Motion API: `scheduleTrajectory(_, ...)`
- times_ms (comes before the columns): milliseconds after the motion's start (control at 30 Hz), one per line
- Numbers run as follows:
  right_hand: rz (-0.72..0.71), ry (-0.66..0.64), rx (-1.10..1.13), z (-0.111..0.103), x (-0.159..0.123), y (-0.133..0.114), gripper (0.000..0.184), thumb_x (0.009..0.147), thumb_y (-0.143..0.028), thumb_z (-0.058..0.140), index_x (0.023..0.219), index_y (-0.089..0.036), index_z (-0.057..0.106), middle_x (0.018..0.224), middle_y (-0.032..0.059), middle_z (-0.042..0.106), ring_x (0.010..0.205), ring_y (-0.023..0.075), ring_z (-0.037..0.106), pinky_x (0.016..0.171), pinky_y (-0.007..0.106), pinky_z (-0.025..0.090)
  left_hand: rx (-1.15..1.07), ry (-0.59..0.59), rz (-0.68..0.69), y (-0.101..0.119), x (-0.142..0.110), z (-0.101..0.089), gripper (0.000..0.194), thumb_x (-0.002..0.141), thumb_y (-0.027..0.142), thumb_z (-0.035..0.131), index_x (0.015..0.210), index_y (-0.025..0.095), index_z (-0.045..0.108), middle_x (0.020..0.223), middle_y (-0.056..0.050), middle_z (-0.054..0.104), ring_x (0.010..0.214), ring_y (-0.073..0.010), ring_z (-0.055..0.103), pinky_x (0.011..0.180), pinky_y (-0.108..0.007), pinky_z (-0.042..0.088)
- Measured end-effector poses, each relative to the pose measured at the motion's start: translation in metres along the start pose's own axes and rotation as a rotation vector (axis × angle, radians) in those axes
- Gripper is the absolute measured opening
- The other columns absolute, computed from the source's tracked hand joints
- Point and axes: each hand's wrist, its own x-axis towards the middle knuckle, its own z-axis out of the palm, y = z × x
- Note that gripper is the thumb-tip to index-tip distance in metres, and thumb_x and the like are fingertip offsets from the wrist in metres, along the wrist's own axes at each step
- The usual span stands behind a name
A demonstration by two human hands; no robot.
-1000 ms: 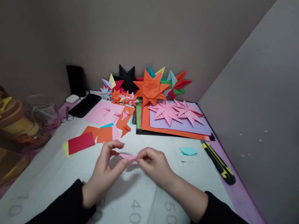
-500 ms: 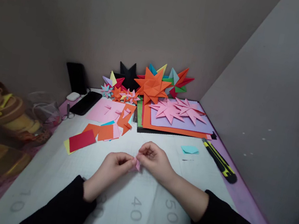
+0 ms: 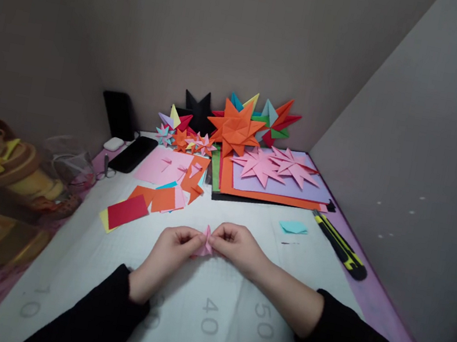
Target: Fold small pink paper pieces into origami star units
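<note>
Between my hands, over the middle of the white mat (image 3: 245, 327), is a small folded piece of pink paper (image 3: 207, 240). My left hand (image 3: 172, 252) pinches its left side between thumb and fingers. On the other side my right hand (image 3: 239, 249) is closed on the paper's right edge, its fingers curled. A pointed tip of the fold stands up between the fingertips; the lower part spreads out beneath. The fingers hide some of the paper.
Red paper (image 3: 127, 212) and orange paper (image 3: 165, 199) lie to the left. A cutter knife (image 3: 341, 247) and a turquoise folded paper (image 3: 293, 227) are on the right. At the back stand an orange paper star (image 3: 236, 128), pink stars (image 3: 259, 166) and a phone (image 3: 134, 154).
My right hand has come down slightly and now grips the pink paper's right side. More of the paper shows, with its tip pointing upward. The view has shifted a little.
</note>
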Motion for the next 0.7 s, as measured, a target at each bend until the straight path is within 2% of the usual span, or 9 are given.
scheduleTrajectory(100, -0.038, 0.025, -0.058, -0.0004, 0.0005, 0.0022, 0.016, 0.072, -0.027, 0.062, 0.063, -0.015, 0.056, 0.057, -0.0013, 0.056, 0.053, 0.0092, 0.047, 0.050, 0.021, 0.035, 0.011, -0.006, -0.007, -0.0007, -0.0006, 0.0002, 0.026, 0.078, 0.035, 0.059, 0.067, 0.013, 0.067, 0.060, -0.001, 0.059, 0.058, -0.0108, 0.048, 0.057, -0.021, 0.037)
scheduleTrajectory(333, -0.023, -0.019, -0.086, -0.0017, 0.0000, 0.0020, 0.013, 0.071, -0.024, 0.061, 0.062, -0.015, 0.057, 0.056, -0.0023, 0.055, 0.050, 0.0084, 0.045, 0.047, 0.020, 0.034, 0.049, -0.022, -0.023, 0.0005, 0.0001, -0.0007, 0.021, 0.077, 0.029, 0.058, 0.066, 0.013, 0.067, 0.059, 0.000, 0.059, 0.057, -0.0104, 0.048, 0.055, -0.021, 0.036)
scheduleTrajectory(533, -0.027, -0.017, -0.115, -0.0016, -0.0015, 0.0008, 0.015, 0.070, -0.024, 0.063, 0.061, -0.014, 0.058, 0.057, -0.0011, 0.057, 0.052, 0.0089, 0.046, 0.049, 0.020, 0.035, 0.064, -0.062, -0.038, 0.0025, -0.0002, -0.0006, 0.024, 0.076, 0.034, 0.060, 0.071, 0.013, 0.068, 0.062, -0.001, 0.061, 0.057, -0.0104, 0.049, 0.056, -0.021, 0.036)
scheduleTrajectory(700, -0.078, 0.007, 0.011, -0.0042, -0.0005, -0.0018, 0.016, 0.073, -0.029, 0.063, 0.067, -0.015, 0.060, 0.057, -0.0025, 0.054, 0.050, 0.0078, 0.043, 0.047, 0.020, 0.033, 0.113, -0.078, -0.011, 0.0071, -0.0021, -0.0001, 0.023, 0.078, 0.032, 0.057, 0.067, 0.013, 0.065, 0.059, 0.001, 0.056, 0.055, -0.0092, 0.045, 0.055, -0.020, 0.035)
